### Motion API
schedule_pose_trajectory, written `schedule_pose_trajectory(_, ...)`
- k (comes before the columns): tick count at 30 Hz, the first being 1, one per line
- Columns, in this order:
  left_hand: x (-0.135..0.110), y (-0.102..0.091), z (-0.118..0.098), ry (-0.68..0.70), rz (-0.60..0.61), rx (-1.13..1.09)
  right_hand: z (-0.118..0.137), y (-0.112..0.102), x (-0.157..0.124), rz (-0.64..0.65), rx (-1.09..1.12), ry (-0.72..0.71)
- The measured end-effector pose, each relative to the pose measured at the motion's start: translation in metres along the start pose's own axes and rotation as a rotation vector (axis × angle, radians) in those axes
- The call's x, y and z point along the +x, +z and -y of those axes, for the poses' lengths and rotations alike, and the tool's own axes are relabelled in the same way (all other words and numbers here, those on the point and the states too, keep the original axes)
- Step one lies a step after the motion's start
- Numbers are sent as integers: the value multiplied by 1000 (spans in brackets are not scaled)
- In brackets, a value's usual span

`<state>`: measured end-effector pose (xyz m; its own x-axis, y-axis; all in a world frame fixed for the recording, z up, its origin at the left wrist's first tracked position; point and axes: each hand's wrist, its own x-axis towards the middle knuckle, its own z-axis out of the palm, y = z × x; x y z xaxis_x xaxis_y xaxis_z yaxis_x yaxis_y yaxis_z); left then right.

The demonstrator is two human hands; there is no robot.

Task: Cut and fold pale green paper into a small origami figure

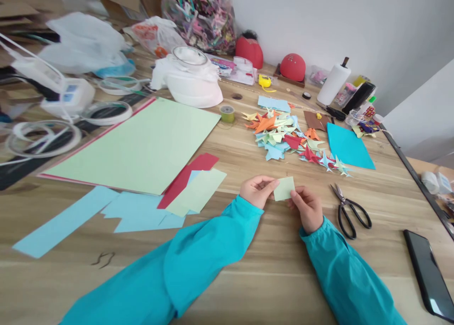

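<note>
A small pale green paper square [283,188] is held just above the table between both hands. My left hand [257,191] pinches its left edge with thumb on top, while my right hand [308,208] grips the lower right corner. Black-handled scissors [349,211] lie to the right of my right hand, blades partly apart. Beyond the hands is a heap of folded paper cranes [280,133] in orange, red, blue and pale green. Left of my left hand lie a pale green strip [198,192], a red strip [187,180] and light blue paper pieces [142,214].
Large pale green sheets [138,145] cover the left of the table. A bright blue sheet [349,145] lies at right, and a phone [427,273] near the right edge. Behind stand a thread spool [227,114], a yellow tape measure [264,81] and a red pincushion [292,67].
</note>
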<state>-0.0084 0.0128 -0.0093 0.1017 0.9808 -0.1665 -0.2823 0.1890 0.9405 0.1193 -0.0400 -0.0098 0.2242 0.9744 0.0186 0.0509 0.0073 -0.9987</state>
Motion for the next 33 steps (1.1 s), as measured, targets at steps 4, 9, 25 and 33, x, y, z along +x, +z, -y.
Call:
schedule_pose_trajectory(4,0,-3,-2,-5,64,2,-1,-1,1,-78,26,10)
schedule_pose_trajectory(9,-4,-6,-7,-24,366,118,-4,-6,1,-98,89,14)
schedule_pose_trajectory(25,-9,-6,-10,65,611,398,3,-5,-2,248,-96,22)
schedule_pose_trajectory(33,-5,-9,-12,-31,656,255,2,-6,-1,216,-12,58)
